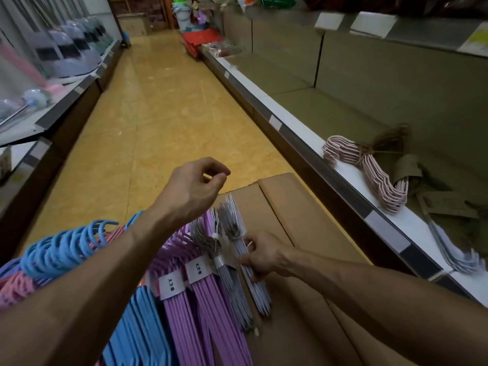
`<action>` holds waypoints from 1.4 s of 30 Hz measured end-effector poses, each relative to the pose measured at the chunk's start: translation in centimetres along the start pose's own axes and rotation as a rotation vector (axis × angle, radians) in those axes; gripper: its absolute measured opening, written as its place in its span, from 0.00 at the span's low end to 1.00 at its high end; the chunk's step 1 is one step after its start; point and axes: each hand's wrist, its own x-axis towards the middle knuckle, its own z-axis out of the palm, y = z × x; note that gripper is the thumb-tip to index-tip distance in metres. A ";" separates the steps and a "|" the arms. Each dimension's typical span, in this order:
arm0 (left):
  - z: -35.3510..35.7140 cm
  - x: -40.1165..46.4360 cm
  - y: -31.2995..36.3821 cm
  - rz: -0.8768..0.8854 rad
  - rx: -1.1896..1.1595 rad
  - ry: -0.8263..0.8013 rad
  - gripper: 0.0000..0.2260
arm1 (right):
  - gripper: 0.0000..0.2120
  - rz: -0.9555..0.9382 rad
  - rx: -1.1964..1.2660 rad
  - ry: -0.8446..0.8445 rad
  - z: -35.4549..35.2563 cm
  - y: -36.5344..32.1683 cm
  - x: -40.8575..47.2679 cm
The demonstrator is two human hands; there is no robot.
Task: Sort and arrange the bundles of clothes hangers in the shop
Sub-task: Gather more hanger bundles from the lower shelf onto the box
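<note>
Bundles of hangers stand side by side in a cardboard box (295,212): blue (137,326), purple (184,313) and grey ones (237,291). My right hand (264,256) grips the rightmost grey bundle (257,291) near its tie. My left hand (196,190) hovers above the box with fingers loosely curled, holding nothing. More blue hooks (60,249) and pink hangers (15,289) lie under my left forearm. On the low shelf (303,128) to the right lie a pink bundle (369,167) and a grey bundle (454,254).
A yellow tiled aisle (163,101) runs ahead between two shelf rows. Brooms and brushes (66,51) fill the left shelf. Red crates (200,39) and buckets stand at the aisle's far end. Olive-coloured items (443,202) lie on the right shelf behind the pink bundle.
</note>
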 end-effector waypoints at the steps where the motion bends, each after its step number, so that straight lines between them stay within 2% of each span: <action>1: 0.0 0.0 -0.3 -0.003 0.009 0.001 0.09 | 0.13 0.005 -0.015 0.003 0.5 0.0 0.2; 4: -0.1 -0.1 -1.2 -0.015 0.039 0.000 0.08 | 0.13 0.011 -0.050 0.005 1.6 0.3 0.7; 9: 0.1 -0.5 -2.2 -0.042 0.055 -0.014 0.09 | 0.20 -0.001 -0.056 0.018 2.3 0.6 1.2; 15: 0.9 -0.1 -1.1 -0.057 -0.045 -0.017 0.08 | 0.24 -0.041 -0.162 0.002 0.7 0.4 -0.1; 24: 3.6 1.5 5.1 -0.067 -0.398 -0.017 0.08 | 0.12 -0.188 -0.253 0.168 -8.6 3.1 -7.7; 32: 7.9 1.8 11.4 -0.001 -0.468 -0.129 0.08 | 0.07 -0.263 -0.314 0.401 -16.4 6.8 -15.5; 36: 10.5 1.4 13.8 0.066 -0.447 -0.187 0.07 | 0.05 -0.157 -0.270 0.515 -19.7 9.7 -18.5; 40: 12.9 1.2 16.0 0.086 -0.459 -0.225 0.08 | 0.09 0.020 -0.319 0.723 -23.1 12.3 -19.1; 42: 14.0 1.2 17.1 0.082 -0.469 -0.243 0.08 | 0.09 0.060 -0.312 0.698 -24.6 13.4 -19.1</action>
